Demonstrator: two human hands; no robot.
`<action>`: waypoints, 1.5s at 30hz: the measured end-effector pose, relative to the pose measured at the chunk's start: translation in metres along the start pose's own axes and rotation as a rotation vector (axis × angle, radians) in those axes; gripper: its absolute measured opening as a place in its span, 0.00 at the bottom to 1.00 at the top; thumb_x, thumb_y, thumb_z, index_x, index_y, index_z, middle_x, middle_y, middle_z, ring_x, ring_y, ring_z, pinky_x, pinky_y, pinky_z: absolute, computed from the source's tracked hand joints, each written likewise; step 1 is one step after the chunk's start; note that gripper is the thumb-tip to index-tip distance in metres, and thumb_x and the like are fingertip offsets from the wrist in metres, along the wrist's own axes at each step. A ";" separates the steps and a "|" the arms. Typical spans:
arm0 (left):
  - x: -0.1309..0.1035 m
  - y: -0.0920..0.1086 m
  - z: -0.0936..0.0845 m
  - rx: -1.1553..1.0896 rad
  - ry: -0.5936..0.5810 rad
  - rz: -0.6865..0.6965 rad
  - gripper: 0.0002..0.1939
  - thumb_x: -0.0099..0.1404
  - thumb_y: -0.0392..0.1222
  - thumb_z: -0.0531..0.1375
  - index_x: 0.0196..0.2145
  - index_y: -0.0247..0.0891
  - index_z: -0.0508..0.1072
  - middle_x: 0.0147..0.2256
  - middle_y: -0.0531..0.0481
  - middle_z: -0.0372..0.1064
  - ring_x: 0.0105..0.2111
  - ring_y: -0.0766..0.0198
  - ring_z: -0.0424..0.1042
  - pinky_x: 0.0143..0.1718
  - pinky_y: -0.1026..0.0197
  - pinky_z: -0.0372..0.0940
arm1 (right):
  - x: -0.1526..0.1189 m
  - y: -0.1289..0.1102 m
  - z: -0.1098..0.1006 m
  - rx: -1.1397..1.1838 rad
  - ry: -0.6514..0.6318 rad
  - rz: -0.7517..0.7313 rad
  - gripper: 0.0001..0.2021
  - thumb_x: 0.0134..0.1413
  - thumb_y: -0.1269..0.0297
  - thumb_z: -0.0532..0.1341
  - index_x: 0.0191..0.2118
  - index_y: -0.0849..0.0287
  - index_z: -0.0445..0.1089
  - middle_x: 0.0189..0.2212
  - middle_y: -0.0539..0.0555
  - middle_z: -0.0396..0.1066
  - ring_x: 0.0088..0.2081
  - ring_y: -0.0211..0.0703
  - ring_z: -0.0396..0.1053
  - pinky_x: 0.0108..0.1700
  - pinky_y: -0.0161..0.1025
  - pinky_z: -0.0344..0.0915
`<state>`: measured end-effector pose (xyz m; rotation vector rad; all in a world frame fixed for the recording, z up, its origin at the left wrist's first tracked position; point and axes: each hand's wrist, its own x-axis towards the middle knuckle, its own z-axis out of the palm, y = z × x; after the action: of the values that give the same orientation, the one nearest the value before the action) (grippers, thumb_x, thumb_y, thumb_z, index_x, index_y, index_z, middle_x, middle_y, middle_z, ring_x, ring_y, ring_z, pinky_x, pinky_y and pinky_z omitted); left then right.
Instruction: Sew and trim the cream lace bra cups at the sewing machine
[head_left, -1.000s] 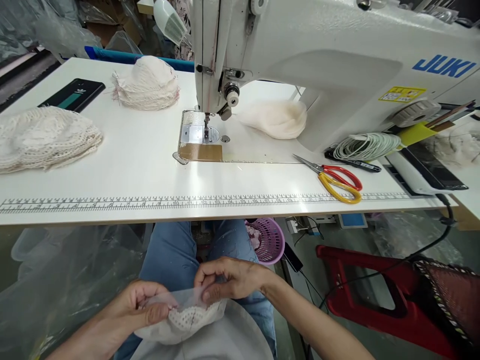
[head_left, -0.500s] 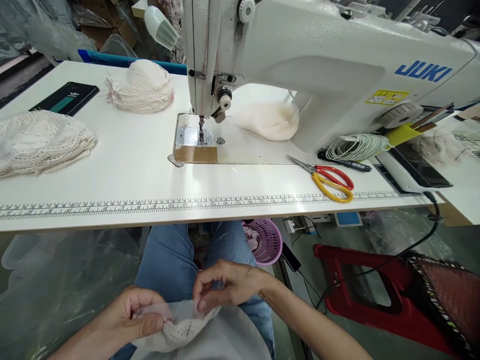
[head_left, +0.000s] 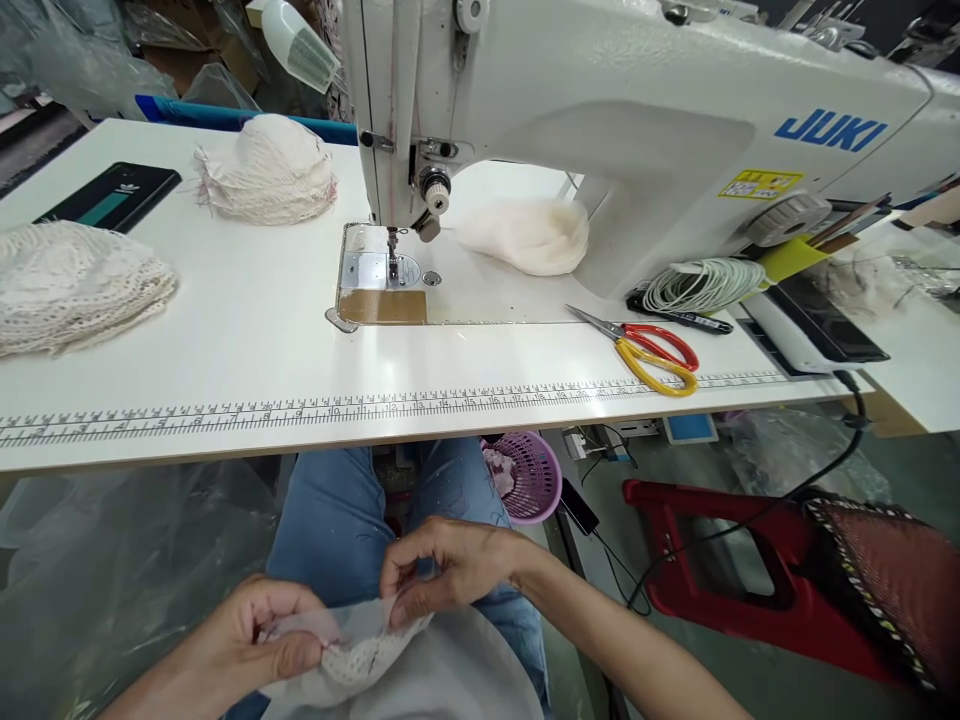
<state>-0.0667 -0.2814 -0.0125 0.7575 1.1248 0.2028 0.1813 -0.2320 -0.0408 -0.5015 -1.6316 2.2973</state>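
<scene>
We're holding a lace piece [head_left: 360,655] with a sheer layer over it down in our lap, below the tabletop [head_left: 247,330] edge: left hand [head_left: 259,640] pinching its left end, right hand [head_left: 442,565] pinching the sheer edge at the top, likely to keep both layers aligned. Sewing machine [head_left: 600,140] is sitting idle above, with scissors [head_left: 645,350] and lace stacks [head_left: 75,285] lying within reach on the tabletop.
</scene>
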 end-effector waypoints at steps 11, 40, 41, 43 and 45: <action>-0.002 0.005 0.002 -0.024 -0.020 -0.025 0.20 0.51 0.59 0.68 0.26 0.37 0.79 0.23 0.53 0.69 0.25 0.67 0.62 0.27 0.70 0.56 | 0.004 0.003 0.000 0.008 -0.027 0.044 0.02 0.53 0.71 0.63 0.33 0.64 0.70 0.29 0.49 0.69 0.30 0.33 0.67 0.35 0.28 0.63; 0.012 0.014 0.005 0.037 0.081 0.215 0.17 0.53 0.52 0.68 0.32 0.35 0.79 0.24 0.52 0.73 0.24 0.67 0.64 0.26 0.69 0.55 | 0.006 -0.011 0.011 -0.253 0.301 0.083 0.22 0.42 0.45 0.68 0.33 0.61 0.72 0.23 0.47 0.65 0.27 0.34 0.61 0.28 0.30 0.56; 0.010 0.017 0.008 0.087 0.088 0.223 0.14 0.54 0.49 0.67 0.32 0.35 0.79 0.24 0.52 0.72 0.24 0.66 0.64 0.26 0.69 0.55 | 0.009 -0.011 0.013 -0.252 0.296 0.085 0.22 0.42 0.45 0.68 0.32 0.62 0.72 0.23 0.46 0.64 0.26 0.34 0.60 0.27 0.30 0.55; 0.006 0.022 0.011 0.158 0.109 0.226 0.10 0.56 0.45 0.65 0.32 0.36 0.79 0.24 0.54 0.71 0.24 0.66 0.63 0.26 0.69 0.54 | 0.012 -0.009 0.015 -0.225 0.287 0.076 0.22 0.44 0.45 0.67 0.31 0.62 0.72 0.23 0.47 0.66 0.25 0.34 0.61 0.26 0.30 0.55; 0.004 0.025 0.013 0.180 0.111 0.221 0.10 0.57 0.45 0.64 0.32 0.36 0.79 0.22 0.54 0.71 0.23 0.66 0.62 0.25 0.69 0.53 | 0.013 -0.006 0.016 -0.193 0.289 0.071 0.22 0.46 0.44 0.66 0.29 0.62 0.72 0.23 0.48 0.66 0.25 0.35 0.62 0.27 0.30 0.56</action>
<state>-0.0479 -0.2672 0.0031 1.0424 1.1744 0.3362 0.1633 -0.2380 -0.0315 -0.9031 -1.7179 2.0086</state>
